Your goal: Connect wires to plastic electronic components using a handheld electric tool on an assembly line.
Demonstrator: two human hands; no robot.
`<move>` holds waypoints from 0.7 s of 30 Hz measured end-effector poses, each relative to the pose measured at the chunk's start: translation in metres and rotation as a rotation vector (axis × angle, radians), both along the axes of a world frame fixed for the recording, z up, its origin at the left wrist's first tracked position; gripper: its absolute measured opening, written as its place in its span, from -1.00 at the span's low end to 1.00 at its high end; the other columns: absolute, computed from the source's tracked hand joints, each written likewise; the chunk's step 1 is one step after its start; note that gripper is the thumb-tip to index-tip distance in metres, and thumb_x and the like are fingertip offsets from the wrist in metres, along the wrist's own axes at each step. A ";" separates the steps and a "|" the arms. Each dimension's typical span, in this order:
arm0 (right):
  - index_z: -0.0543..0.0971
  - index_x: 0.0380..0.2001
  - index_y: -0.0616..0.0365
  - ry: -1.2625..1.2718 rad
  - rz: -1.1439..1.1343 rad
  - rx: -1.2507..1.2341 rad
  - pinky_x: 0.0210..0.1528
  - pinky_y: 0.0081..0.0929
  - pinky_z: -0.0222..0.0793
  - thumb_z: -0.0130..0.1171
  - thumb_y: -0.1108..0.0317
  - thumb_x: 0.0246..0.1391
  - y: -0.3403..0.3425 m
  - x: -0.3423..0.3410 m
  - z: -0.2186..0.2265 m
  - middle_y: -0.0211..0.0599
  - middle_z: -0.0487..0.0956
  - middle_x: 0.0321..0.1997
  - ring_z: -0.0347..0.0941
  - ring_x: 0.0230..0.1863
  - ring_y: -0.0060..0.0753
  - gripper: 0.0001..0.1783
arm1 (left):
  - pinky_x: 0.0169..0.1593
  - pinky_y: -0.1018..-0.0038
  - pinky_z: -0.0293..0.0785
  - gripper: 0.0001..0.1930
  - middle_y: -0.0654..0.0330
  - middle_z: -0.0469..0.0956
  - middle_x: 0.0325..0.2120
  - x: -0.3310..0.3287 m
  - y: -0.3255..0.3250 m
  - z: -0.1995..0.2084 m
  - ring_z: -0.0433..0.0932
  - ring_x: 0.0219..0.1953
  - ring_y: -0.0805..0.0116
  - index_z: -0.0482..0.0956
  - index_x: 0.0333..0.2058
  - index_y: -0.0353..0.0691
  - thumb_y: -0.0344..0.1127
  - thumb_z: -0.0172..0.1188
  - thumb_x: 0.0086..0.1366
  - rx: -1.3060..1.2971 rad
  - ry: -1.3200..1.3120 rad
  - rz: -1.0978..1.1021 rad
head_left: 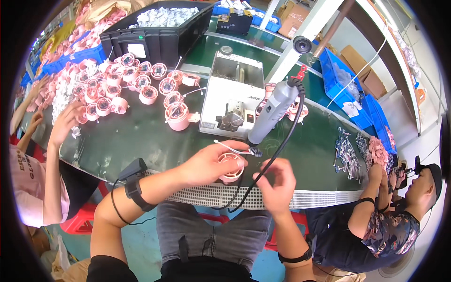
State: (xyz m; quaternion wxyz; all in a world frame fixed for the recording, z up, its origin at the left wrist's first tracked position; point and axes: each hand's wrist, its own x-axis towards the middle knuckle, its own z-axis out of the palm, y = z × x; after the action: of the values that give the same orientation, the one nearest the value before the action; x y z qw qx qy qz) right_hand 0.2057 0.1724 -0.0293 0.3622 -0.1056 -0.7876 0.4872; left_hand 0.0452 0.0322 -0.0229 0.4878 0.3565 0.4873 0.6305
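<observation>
My left hand [213, 162] is closed around a round pink plastic housing [230, 175] at the table's front edge, its open ring side facing up. A short white wire [231, 148] with a small dark piece at one end lies along the fingers. My right hand [278, 185] is just to the right, fingers bent and apart from the thumb, with nothing visible in it. Beside it runs the black cable [270, 164] of a grey electric screwdriver [272, 113], which hangs tip down beyond my hands. Behind that stands a white screw feeder [232, 101].
Several pink housings with wires [112, 89] crowd the left of the green table [136, 134]. A black bin [159, 35] of white parts stands behind them. Wire bundles [346, 155] lie at the right, below blue bins [345, 89]. One co-worker [385, 211] sits right; others' hands [68, 122] are left.
</observation>
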 end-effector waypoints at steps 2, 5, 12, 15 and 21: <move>0.56 -0.21 0.23 -0.006 -0.030 0.290 -0.16 -0.40 0.43 0.42 0.48 -0.24 0.010 -0.007 0.015 -0.13 0.52 -0.13 0.50 -0.18 -0.24 -0.58 | -0.22 0.59 0.44 -0.50 0.26 0.55 -0.37 -0.004 -0.001 0.010 0.47 -0.31 0.57 0.33 0.12 -0.37 -0.20 0.19 0.32 -0.059 0.108 -0.042; 0.60 -0.22 0.19 -0.031 0.061 0.457 -0.15 -0.30 0.43 0.43 0.41 -0.23 0.016 -0.024 0.028 -0.15 0.52 -0.13 0.49 -0.17 -0.12 -0.60 | -0.22 0.57 0.45 -0.47 0.25 0.55 -0.34 -0.009 -0.001 0.009 0.47 -0.28 0.55 0.27 0.15 -0.36 -0.23 0.20 0.32 -0.106 0.059 -0.190; 0.63 -0.38 0.12 0.059 0.204 0.817 -0.23 -0.31 0.45 0.39 0.41 -0.27 0.014 -0.047 0.031 -0.34 0.58 -0.30 0.53 -0.26 -0.22 -0.73 | -0.15 0.54 0.49 -0.35 0.21 0.55 -0.23 -0.022 -0.008 0.015 0.49 -0.18 0.51 0.24 0.17 -0.27 -0.13 0.31 0.23 -0.190 0.113 -0.316; 0.64 -0.43 0.17 0.048 0.239 0.599 -0.28 -0.34 0.46 0.36 0.48 -0.24 0.014 -0.050 0.023 -0.34 0.60 -0.39 0.54 -0.35 -0.23 -0.81 | -0.05 0.50 0.48 -0.24 0.19 0.54 -0.13 -0.027 -0.010 0.013 0.49 -0.12 0.48 0.23 0.19 -0.27 -0.10 0.40 0.13 -0.239 0.183 -0.343; 0.64 -0.45 0.27 -0.052 0.319 0.088 -0.36 -0.51 0.37 0.30 0.53 -0.05 0.020 -0.042 0.022 -0.19 0.58 -0.44 0.49 -0.39 -0.38 -0.95 | 0.05 0.52 0.39 -0.24 0.23 0.49 -0.12 -0.031 -0.012 0.009 0.45 -0.07 0.50 0.29 0.11 -0.33 -0.06 0.45 0.07 -0.094 -0.107 -0.233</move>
State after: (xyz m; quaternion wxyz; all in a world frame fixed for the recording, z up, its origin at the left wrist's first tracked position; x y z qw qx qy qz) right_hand 0.1637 0.1928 -0.0070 0.2639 0.0243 -0.8241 0.5006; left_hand 0.0143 0.0205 -0.0136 0.5992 0.3534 0.4447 0.5641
